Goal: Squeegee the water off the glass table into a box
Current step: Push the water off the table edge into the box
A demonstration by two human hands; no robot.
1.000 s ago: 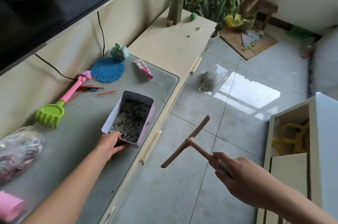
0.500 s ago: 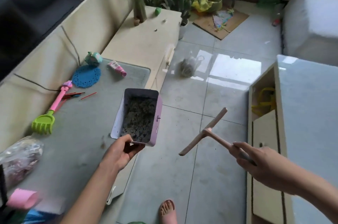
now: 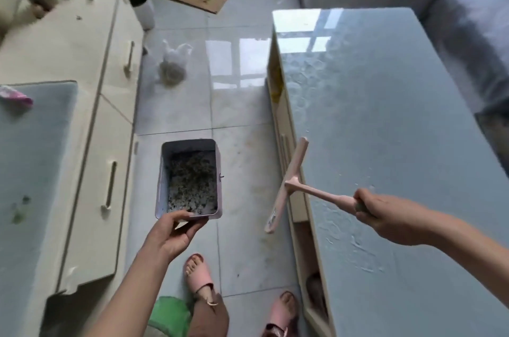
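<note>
Right hand [image 3: 385,215] grips the squeegee [image 3: 316,193] handle, blade hanging lengthwise along the wet glass desk's [image 3: 399,116] left edge at frame centre; left hand [image 3: 170,234] pinches the box [image 3: 160,185] by its near rim, just left, over the floor.

Left hand [image 3: 174,233]: bare forearm raised, palm up, fingers gripping near end of open pink metal box [image 3: 164,179]. Right hand [image 3: 385,215]: arm extended, fist wrapped round pink T-shaped squeegee [image 3: 292,185] handle.

Glass table [image 3: 385,121]: glossy, wet-streaked. Squeegee [image 3: 292,182]: matt pink plastic. Box [image 3: 190,149]: thin smooth metal is suggested. Floor tiles [image 3: 192,105]: glossy.
</note>
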